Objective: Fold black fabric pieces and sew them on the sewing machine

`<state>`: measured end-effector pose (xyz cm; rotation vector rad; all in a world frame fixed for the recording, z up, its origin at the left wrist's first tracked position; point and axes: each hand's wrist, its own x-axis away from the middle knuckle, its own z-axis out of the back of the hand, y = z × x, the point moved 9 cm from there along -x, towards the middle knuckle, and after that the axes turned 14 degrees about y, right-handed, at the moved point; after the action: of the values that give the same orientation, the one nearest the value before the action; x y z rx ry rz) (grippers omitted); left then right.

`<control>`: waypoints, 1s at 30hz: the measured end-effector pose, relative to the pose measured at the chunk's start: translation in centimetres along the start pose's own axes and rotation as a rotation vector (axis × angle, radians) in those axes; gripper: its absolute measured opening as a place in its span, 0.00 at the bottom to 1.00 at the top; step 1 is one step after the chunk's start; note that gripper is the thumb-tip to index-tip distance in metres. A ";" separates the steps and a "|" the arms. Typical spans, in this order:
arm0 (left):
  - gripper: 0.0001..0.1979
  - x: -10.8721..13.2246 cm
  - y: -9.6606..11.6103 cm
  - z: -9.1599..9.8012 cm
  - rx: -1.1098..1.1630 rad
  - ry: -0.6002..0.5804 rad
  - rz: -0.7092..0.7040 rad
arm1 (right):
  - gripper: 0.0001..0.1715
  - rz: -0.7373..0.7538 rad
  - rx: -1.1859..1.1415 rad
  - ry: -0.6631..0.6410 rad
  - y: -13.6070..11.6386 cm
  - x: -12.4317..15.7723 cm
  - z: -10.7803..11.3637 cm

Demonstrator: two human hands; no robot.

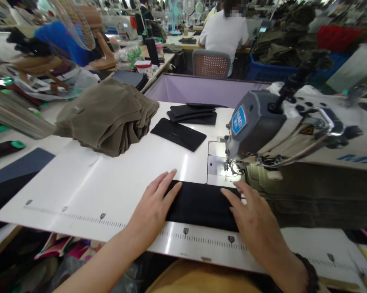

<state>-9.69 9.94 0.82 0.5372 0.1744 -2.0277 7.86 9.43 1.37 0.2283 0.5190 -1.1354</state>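
Neither grip is clenched from where I watch: my left hand (154, 205) lies flat, fingers stretched, on the left end of the folded black rectangular piece of cloth (201, 203), and my right hand (256, 224) lies flat on its right end, fingers spread and released, grasping nothing. That cloth sits at about six o'clock on the white sewing surface (110, 179), its near edge just above the printed ruler strip (201, 238), its far right corner close to the needle.

Going down in size, the surface itself spreads widest, running from nine o'clock round to the middle. At three o'clock the grey and white industrial sewing machine (293, 126) stands over it, with a blue label (238, 121) on its head and a bright metal needle plate (216, 165) beneath. Under the machine arm lies a mass of olive-green fabric (311, 199), touching my right hand's far side. At ten o'clock I see a stack of folded khaki-brown garments (110, 118), well apart from my hands. At twelve o'clock a small pile of black cloth pieces (194, 114) rests, with one single black cloth piece (179, 133) just beside it, nearer to me. Farther off at twelve, a person in a white shirt (226, 32) sits on a chair, back turned.
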 end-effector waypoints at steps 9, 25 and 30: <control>0.15 -2.9 4.6 -1.7 -0.066 -0.221 -0.154 | 0.12 0.172 -0.158 -0.196 -4.3 -1.0 -1.3; 0.34 0.1 0.6 -3.7 -0.185 -0.008 -0.110 | 0.30 -0.012 -0.244 -0.169 -3.3 0.7 -2.9; 0.29 1.6 -0.9 -0.5 -0.267 0.099 -0.053 | 0.29 -0.023 -0.252 -0.143 -3.4 0.7 -2.8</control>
<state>-10.93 9.32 -0.41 0.4671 0.5164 -1.9897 4.19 8.62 -1.14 -0.0774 0.5329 -1.0880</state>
